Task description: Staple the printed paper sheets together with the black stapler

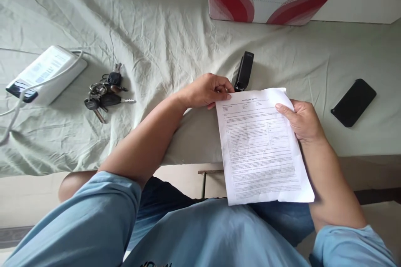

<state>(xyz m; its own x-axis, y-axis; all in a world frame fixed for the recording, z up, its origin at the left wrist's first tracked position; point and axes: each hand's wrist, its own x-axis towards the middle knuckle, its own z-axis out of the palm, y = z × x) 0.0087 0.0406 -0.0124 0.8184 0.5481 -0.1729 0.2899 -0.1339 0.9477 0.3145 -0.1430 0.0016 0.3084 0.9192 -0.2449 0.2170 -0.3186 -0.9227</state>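
Note:
A printed sheet of paper (261, 150), possibly more than one layer, is held over the table's front edge and my lap. My left hand (210, 90) pinches its upper left corner between thumb and fingers. At the upper right edge, my right hand (300, 117) grips the paper with the thumb on top and the fingers hidden behind. Just beyond the paper's top edge lies a black stapler (244, 70), close to my left fingertips; its near end meets the paper's edge in view.
A bunch of keys (105, 94) lies to the left, beside a white box-shaped device (46, 75) with a cable. A black phone (354, 102) rests at the right. Behind stands a red and white carton (269, 0). A wrinkled pale green cloth (163, 41) covers the table.

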